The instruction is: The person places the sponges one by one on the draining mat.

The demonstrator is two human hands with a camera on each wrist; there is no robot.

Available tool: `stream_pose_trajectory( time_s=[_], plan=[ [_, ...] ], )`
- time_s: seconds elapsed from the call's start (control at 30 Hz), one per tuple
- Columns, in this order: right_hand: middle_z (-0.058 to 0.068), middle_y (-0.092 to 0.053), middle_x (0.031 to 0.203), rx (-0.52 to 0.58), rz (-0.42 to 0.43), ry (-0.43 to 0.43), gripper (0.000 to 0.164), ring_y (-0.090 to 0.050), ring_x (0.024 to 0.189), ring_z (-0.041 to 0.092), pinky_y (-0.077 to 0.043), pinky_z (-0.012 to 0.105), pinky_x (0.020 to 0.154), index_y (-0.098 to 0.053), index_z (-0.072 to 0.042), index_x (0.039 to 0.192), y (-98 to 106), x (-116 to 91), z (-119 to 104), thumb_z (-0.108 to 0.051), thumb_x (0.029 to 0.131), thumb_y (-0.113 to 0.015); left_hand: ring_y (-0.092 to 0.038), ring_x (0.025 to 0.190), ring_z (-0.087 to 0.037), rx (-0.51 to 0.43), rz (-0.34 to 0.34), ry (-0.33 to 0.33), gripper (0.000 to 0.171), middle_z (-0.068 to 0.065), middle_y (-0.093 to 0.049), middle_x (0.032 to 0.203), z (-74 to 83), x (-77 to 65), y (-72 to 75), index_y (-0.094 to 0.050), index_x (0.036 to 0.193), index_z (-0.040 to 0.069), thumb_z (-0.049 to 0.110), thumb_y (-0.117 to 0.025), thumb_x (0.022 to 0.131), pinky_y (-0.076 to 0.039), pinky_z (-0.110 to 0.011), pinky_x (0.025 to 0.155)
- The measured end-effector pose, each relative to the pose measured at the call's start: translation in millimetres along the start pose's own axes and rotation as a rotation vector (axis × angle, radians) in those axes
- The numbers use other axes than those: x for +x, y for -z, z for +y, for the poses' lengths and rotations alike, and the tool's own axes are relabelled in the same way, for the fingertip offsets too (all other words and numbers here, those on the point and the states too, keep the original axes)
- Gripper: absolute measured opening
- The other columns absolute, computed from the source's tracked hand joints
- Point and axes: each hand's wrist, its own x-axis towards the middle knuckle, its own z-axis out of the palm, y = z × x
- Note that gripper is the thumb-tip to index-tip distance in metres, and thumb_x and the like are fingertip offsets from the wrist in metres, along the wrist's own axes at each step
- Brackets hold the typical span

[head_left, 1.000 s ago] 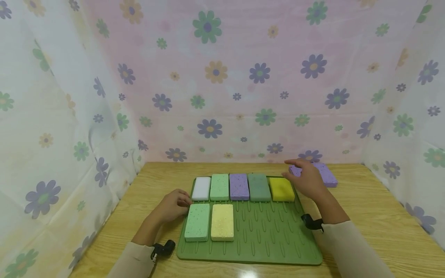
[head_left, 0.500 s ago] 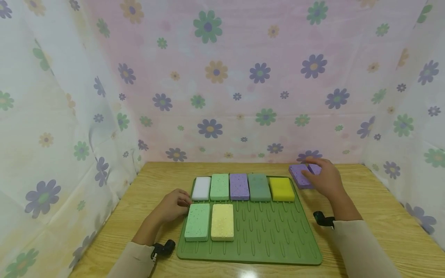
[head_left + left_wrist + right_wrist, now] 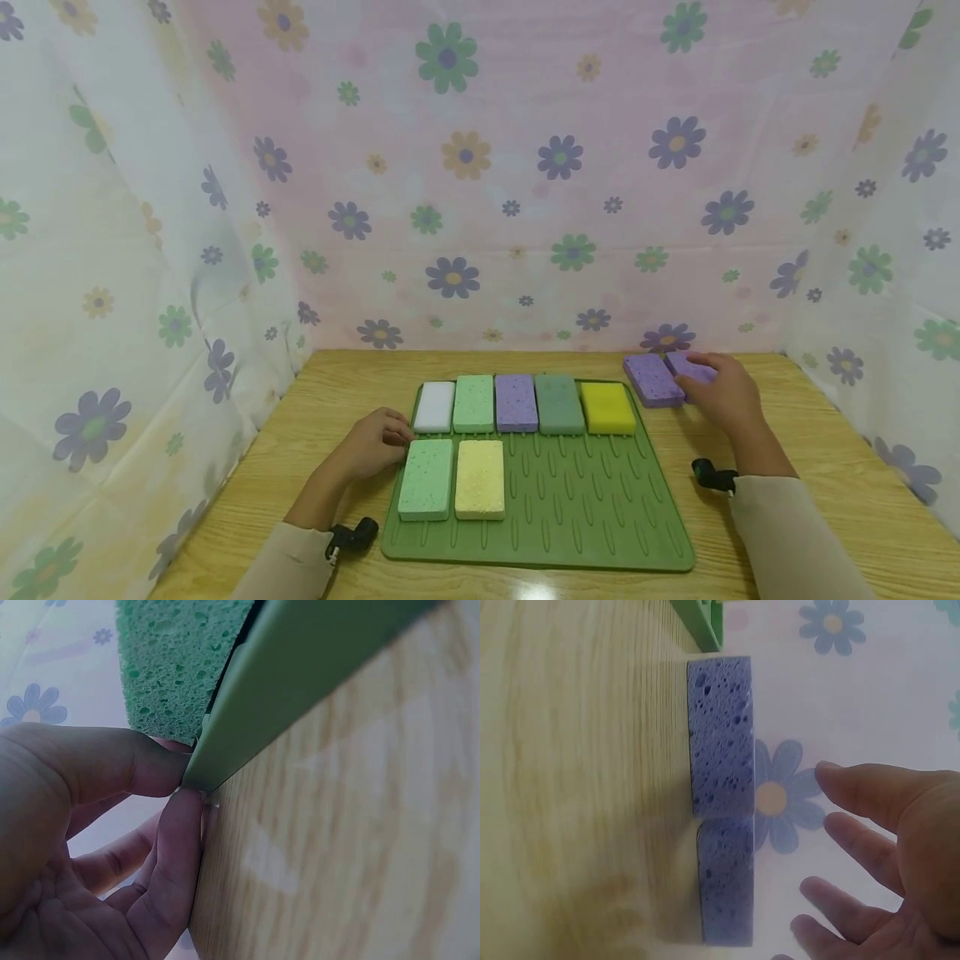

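Note:
My left hand [image 3: 377, 444] pinches the left edge of a green ridged mat [image 3: 585, 508]; the left wrist view shows thumb and a finger on the mat's rim. Right beside it sits a light green sponge [image 3: 426, 480], with a pale yellow sponge [image 3: 480, 479] to its right. My right hand [image 3: 726, 397] hovers over two purple sponges at the back right. Its fingers are apart and hold nothing in the right wrist view. The left purple sponge [image 3: 652, 380] lies in full sight; the right purple sponge [image 3: 684, 365] is partly covered by the hand.
Along the mat's back row lie a white sponge [image 3: 435, 407], a light green one, a purple sponge [image 3: 517, 402], a grey-green sponge [image 3: 559, 405] and a yellow sponge [image 3: 608, 408]. Flowered cloth [image 3: 517, 167] walls the wooden table [image 3: 840, 500] at back and sides.
My right hand has moved right, from beside the yellow sponge to over the right purple sponge, uncovering the left purple one. My left hand and the mat have stayed in place.

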Motion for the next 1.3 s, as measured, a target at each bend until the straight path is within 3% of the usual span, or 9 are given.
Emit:
stream_pose_trajectory(
  time_s=[0.3,0.53,0.7,0.87,1.1,1.3],
  plan=[
    [0.042,-0.033,0.154,-0.023,-0.083,-0.07,0.067,-0.029,0.139,0.066,-0.033,0.076,0.107,-0.046,0.004,0.151,3,3,15,-0.039,0.102,-0.062,-0.064,0.119,-0.038,0.009,0.004,-0.005,0.016,-0.01,-0.059,0.133,0.6,-0.4,0.3,-0.077,0.1,0.013,0.002,-0.071,0.09,-0.056,-0.052,0.097],
    [0.044,-0.032,0.153,-0.052,-0.118,-0.099,0.069,-0.037,0.132,0.064,-0.043,0.068,0.096,-0.044,0.003,0.153,5,1,19,-0.04,0.102,-0.061,-0.064,0.119,-0.038,0.019,0.002,-0.013,0.016,-0.011,-0.059,0.132,2.1,-1.1,0.5,-0.077,0.1,0.013,0.001,-0.071,0.09,-0.056,-0.053,0.098],
    [0.044,-0.034,0.152,-0.055,-0.136,-0.12,0.066,-0.034,0.134,0.065,-0.04,0.072,0.102,-0.047,0.005,0.149,4,0,24,-0.04,0.103,-0.06,-0.064,0.119,-0.038,0.016,0.001,-0.005,0.016,-0.01,-0.059,0.132,2.8,-1.8,0.7,-0.077,0.1,0.013,0.002,-0.071,0.091,-0.056,-0.052,0.097],
    [0.045,-0.033,0.151,-0.061,-0.159,-0.157,0.064,-0.038,0.132,0.062,-0.044,0.064,0.096,-0.05,0.005,0.147,5,-3,26,-0.041,0.103,-0.058,-0.064,0.119,-0.036,0.004,-0.004,0.003,0.015,-0.01,-0.058,0.133,2.2,-1.7,0.6,-0.077,0.101,0.013,0.002,-0.071,0.092,-0.057,-0.049,0.096],
    [0.043,-0.041,0.147,-0.111,-0.154,-0.132,0.064,-0.039,0.13,0.064,-0.038,0.072,0.104,-0.056,0.006,0.142,14,-5,26,-0.042,0.1,-0.062,-0.065,0.117,-0.033,-0.009,-0.004,0.006,0.015,-0.01,-0.059,0.132,2.5,-1.5,0.5,-0.077,0.101,0.012,0.001,-0.071,0.091,-0.058,-0.047,0.093],
    [0.042,-0.043,0.146,-0.135,-0.228,-0.14,0.061,-0.04,0.128,0.064,-0.04,0.071,0.101,-0.06,0.005,0.138,31,-8,31,-0.042,0.099,-0.064,-0.065,0.116,-0.032,-0.006,-0.002,0.015,0.015,-0.009,-0.059,0.131,3.3,-1.2,0.6,-0.077,0.101,0.012,0.001,-0.071,0.091,-0.058,-0.046,0.093]
  ],
)
